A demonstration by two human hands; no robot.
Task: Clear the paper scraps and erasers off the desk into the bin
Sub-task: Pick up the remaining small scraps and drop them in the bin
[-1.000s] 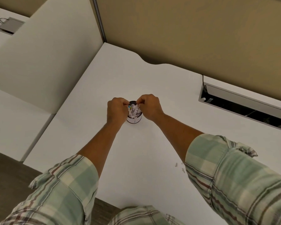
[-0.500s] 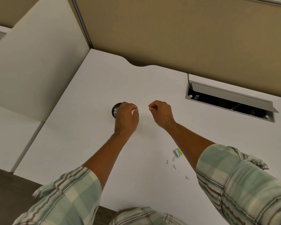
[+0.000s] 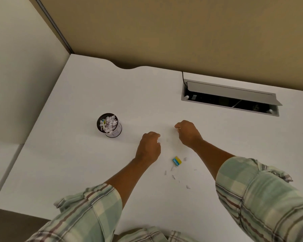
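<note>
head view: both grips, left hand (image 3: 148,147) and right hand (image 3: 188,132), loosely curled and empty above the counter (image 3: 77,172); eraser (image 3: 177,161) beside featherlight paper scraps (image 3: 172,176), firm, likely pinchable by its long sides; bin (image 3: 109,125) well apart.

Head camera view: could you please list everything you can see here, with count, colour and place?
small round black mesh bin: one, full of white paper scraps, desk left of centre
yellow-and-blue rectangular eraser: one, desk between the forearms
tiny white paper scraps: several, scattered near the eraser
white desk: one
grey cable hatch: one, open, far right
tan partition: behind desk
left hand: curled, above desk
right hand: curled, above desk
</note>
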